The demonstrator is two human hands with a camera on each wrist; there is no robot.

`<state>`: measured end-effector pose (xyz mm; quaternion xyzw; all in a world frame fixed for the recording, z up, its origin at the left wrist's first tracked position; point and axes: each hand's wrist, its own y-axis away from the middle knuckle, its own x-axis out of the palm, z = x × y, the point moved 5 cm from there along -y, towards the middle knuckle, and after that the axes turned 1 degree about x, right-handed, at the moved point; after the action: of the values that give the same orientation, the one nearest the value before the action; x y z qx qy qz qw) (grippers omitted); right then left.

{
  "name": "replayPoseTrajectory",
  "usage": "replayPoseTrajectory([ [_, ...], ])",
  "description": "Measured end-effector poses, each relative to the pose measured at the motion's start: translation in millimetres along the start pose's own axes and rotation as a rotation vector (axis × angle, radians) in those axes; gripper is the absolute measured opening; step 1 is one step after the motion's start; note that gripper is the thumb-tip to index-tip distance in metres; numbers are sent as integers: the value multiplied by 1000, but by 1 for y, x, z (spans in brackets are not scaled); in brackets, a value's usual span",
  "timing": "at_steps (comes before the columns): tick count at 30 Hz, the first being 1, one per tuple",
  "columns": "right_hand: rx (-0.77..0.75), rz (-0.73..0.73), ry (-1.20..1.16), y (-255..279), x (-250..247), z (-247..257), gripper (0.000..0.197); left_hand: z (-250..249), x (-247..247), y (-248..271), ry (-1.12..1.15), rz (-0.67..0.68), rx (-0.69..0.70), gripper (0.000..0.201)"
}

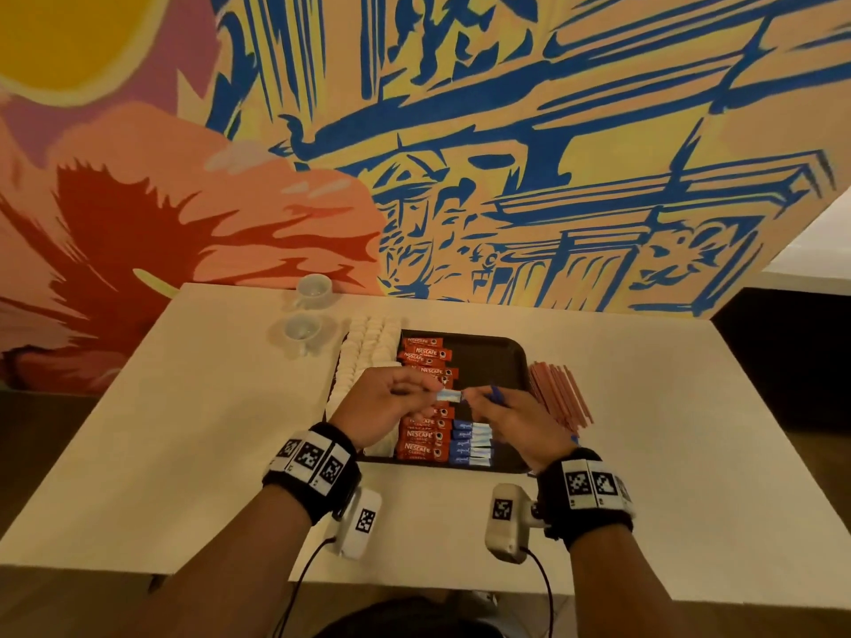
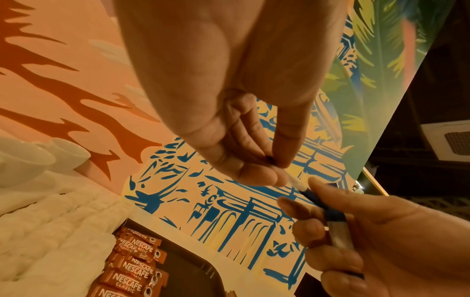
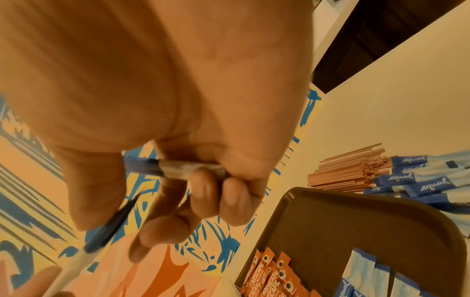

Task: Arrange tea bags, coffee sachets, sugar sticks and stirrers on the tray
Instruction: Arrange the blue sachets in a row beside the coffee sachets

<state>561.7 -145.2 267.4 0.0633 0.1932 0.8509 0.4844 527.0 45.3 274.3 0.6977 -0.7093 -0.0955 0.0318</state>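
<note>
Here, both hands [image 1: 387, 402] [image 1: 515, 421] pinching one sugar stick [image 1: 449, 396], above tray [image 1: 511, 356]

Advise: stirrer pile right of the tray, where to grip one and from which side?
Take a stirrer from the top of the pile, pinching across its narrow width near the end closest to the person, coming from above. The sticks are thin, flat and packed side by side on the table, so there is probably no room from the side. The tray borders the pile's left.
</note>
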Motion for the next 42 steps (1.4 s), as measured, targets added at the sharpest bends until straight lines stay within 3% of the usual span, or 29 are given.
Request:
replayPoseTrajectory([
  [6, -78, -132, 78, 2, -13, 3, 19, -7, -1, 6, -49, 12, 41, 21],
  [12, -186, -68, 173, 10, -9, 34, 15, -11, -10, 1, -139, -10, 87, 18],
  [19, -27, 71, 335, -4, -2, 13, 8, -22, 0, -9, -216, 1, 173, 18],
  [22, -66, 50, 306, -4, 0, 16, 14, -27, 11, -13, -334, 55, 207, 18],
  [25, -107, -20, 278, -4, -7, 17, 12, -31, 20, -15, -314, 72, 221, 20],
  [29, -152, -126, 135, -5, -22, 13, 28, -17, 27, -21, -346, 129, 149, 29],
  [35, -14, -203, -41, -14, -45, -8, 23, -5, 42, -29, -277, 164, 79, 17],
  [38, 49, -194, -10, -18, -58, -16, 31, -5, 43, -38, -320, 159, 70, 13],
  [42, 88, -183, 0, -27, -75, -19, 20, -9, 41, -54, -384, 108, 100, 18],
])
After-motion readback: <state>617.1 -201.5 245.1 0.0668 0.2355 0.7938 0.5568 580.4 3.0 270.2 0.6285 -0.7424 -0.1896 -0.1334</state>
